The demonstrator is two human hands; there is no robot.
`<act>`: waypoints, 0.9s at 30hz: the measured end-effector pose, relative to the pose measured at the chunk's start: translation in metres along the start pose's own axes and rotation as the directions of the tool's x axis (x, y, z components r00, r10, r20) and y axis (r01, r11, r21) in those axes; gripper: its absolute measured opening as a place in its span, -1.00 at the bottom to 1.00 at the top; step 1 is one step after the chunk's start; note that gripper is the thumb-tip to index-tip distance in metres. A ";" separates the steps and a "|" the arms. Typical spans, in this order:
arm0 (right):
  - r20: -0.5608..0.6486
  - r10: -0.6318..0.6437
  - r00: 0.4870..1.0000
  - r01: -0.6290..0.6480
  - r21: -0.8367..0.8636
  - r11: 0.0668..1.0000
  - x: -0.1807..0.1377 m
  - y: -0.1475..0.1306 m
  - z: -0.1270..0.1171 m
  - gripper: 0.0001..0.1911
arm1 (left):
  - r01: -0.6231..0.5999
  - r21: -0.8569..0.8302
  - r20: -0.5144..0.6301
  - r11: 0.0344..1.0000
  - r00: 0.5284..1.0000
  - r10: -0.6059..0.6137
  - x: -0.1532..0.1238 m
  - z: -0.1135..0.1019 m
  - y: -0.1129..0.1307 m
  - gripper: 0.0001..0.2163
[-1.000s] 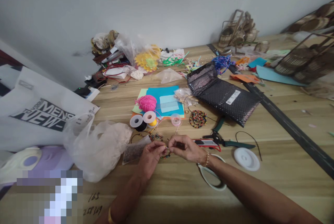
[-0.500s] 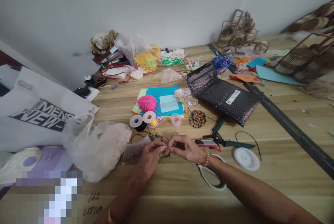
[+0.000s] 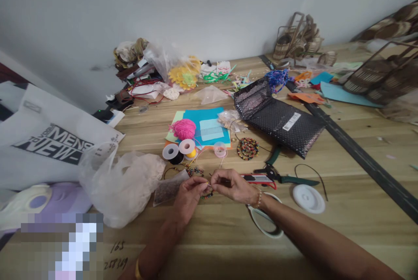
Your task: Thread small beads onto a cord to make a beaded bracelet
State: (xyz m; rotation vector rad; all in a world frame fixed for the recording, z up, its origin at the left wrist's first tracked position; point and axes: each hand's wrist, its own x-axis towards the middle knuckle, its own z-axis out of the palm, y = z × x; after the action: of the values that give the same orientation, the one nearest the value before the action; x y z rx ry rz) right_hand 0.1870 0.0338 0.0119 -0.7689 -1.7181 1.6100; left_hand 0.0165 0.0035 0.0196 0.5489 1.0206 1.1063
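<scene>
The left hand [image 3: 189, 193] and right hand [image 3: 231, 187] meet over the table [image 3: 209, 232], each with thumb and finger pinched together on a tiny thing [image 3: 209, 184] between them, maybe thread but too small to tell; holding it from both sides likely stops it slipping. Some beads [image 3: 207, 195] peek out just below the fingertips, partly hidden. The black spool [image 3: 176, 158], yellow spool [image 3: 190, 154] and clear spool [image 3: 220, 150] sit just past the hands, and the knife [image 3: 260, 179] lies beside the right one, perhaps so all are easy to reach.
</scene>
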 end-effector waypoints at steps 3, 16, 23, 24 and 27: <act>-0.007 0.004 1.000 -0.004 0.000 1.000 0.000 0.000 0.000 -0.80 | -0.010 0.006 -0.001 1.000 1.000 0.010 0.000 -0.001 -0.001 -0.80; -0.019 -0.014 1.000 0.014 -0.003 1.000 0.001 0.000 0.000 -0.73 | -0.051 0.137 -0.046 0.989 0.997 0.058 0.001 -0.006 -0.005 -0.81; -0.031 -0.019 0.999 0.018 -0.039 0.999 0.001 0.002 0.001 -0.78 | -0.063 0.181 -0.057 0.982 0.996 0.074 0.000 -0.004 -0.005 -0.83; -0.033 -0.019 0.999 0.018 -0.040 0.999 0.001 0.003 0.001 -0.79 | -0.064 0.181 -0.053 0.981 0.996 0.075 0.000 -0.003 -0.005 -0.83; -0.034 -0.018 0.999 0.017 -0.043 0.999 0.001 0.004 0.001 -0.80 | -0.056 0.169 -0.048 0.984 0.997 0.065 -0.001 -0.003 -0.004 -0.84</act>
State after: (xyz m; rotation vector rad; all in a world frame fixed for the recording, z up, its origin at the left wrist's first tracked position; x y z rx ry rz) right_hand 0.1853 0.0343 0.0079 -0.7954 -1.7356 1.5444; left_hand 0.0161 0.0009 0.0153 0.6926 1.1568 1.0989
